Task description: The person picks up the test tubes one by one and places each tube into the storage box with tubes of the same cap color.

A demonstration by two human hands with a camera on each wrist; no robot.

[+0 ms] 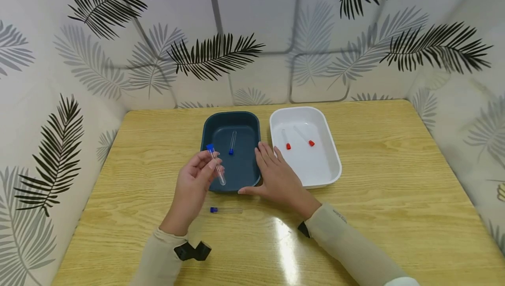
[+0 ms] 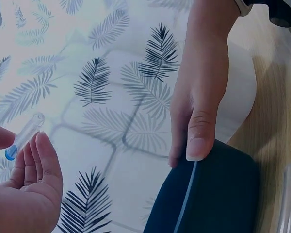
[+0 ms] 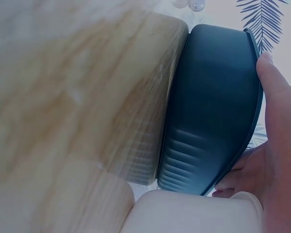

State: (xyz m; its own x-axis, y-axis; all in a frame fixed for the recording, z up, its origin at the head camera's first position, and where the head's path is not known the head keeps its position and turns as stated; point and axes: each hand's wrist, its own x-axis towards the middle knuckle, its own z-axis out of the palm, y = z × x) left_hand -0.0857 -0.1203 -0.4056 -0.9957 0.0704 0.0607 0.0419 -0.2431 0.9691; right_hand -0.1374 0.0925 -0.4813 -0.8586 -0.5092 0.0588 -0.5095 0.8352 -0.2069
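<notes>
With the left hand [image 1: 194, 181] pinching a blue-capped tube [image 1: 219, 173] over the dark tray [image 1: 239, 174], keep that hold light (clear walls may crack) and the right hand [image 1: 277, 175], fingers spread, steady on the rim, minding the 1 tube inside [image 1: 232, 143].

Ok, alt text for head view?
Left hand holds a clear blue-capped tube; right hand touches a rectangular teal tray containing another. A third lies on the wooden table; a rectangular white tray holds two red-capped tubes.

Yellowish wood-grain table [image 1: 394, 167], white glare [image 1: 286, 251]; pale walls [image 1: 256, 19], black, grey fronds [image 1: 217, 59].
</notes>
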